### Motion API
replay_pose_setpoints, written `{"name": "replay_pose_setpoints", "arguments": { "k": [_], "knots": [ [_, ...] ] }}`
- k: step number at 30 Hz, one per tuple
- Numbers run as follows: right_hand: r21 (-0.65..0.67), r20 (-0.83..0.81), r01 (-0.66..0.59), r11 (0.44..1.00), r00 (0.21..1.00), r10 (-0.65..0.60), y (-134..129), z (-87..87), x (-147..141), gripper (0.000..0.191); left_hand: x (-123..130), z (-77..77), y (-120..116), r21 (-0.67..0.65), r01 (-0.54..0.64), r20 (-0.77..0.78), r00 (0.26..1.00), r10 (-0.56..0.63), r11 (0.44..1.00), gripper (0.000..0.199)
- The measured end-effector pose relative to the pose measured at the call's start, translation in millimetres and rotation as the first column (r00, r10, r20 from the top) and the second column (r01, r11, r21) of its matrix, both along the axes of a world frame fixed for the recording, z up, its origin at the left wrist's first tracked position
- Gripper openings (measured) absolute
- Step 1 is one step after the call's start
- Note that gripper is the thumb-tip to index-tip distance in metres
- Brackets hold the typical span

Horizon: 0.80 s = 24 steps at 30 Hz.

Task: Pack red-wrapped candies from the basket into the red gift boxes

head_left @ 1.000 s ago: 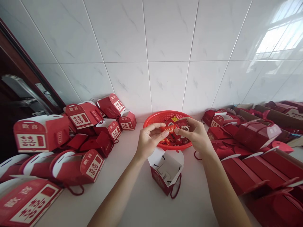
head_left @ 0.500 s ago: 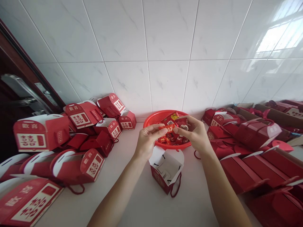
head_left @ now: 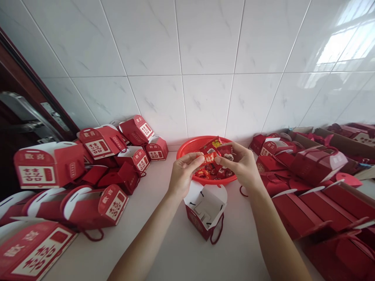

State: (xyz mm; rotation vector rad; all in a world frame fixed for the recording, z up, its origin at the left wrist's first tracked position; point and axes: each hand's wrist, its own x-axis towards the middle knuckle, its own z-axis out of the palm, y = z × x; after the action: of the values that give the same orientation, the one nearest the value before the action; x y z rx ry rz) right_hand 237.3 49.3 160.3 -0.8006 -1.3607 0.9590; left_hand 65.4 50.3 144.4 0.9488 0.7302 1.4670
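Between my two hands is a small red-orange wrapped candy [head_left: 209, 158] with pale lettering. My left hand [head_left: 185, 171] pinches its left end between thumb and fingers. At its right end, my right hand [head_left: 240, 163] pinches with thumb and forefinger. Just beyond and below them sits a red plastic basket [head_left: 187, 145] holding several red packets and candies [head_left: 209, 171]. An open red gift box [head_left: 205, 212] with a white inside stands in front of the basket, below my hands. Its dark red cord handle hangs to the right.
Several red gift boxes [head_left: 93, 207] with white character labels are piled on the left. More red boxes [head_left: 301, 212] fill the right side, near cardboard trays [head_left: 340, 146]. A tiled wall [head_left: 208, 105] rises behind the white table [head_left: 164, 249]. A door handle [head_left: 23, 111] shows at far left.
The candy's lettered face has turned a little more toward me between my fingers. My hands stay in nearly the same place above the basket. The view has shifted slightly.
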Motion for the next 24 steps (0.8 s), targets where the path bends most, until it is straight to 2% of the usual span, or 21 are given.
{"name": "replay_pose_setpoints", "arguments": {
  "k": [5, 9, 17, 24],
  "knots": [
    [-0.007, 0.048, 0.023, 1.000, 0.999, -0.022, 1.4, -1.7, 0.2, 0.036, -2.2, -1.8, 0.9, 0.016, -0.040, -0.090, 0.995, 0.042, 0.999, 0.032],
    [-0.011, 0.058, 0.025, 1.000, 0.998, -0.024, 1.8, -3.1, 0.1, 0.036, -1.9, -2.1, 2.0, 0.031, -0.067, -0.106, 0.992, 0.070, 0.997, 0.032],
    [-0.022, 0.005, -0.016, 1.000, 1.000, 0.016, 0.4, -0.9, -0.2, 0.036, -3.1, -0.1, 1.8, -0.014, 0.002, -0.048, 0.999, -0.002, 1.000, 0.031],
    [-0.034, 0.021, 0.066, 0.997, 0.998, -0.065, -1.2, 1.7, 0.1, 0.033, -5.3, -0.7, -2.3, 0.156, 0.017, -0.294, 0.955, 0.030, 0.988, 0.036]
  ]
}}
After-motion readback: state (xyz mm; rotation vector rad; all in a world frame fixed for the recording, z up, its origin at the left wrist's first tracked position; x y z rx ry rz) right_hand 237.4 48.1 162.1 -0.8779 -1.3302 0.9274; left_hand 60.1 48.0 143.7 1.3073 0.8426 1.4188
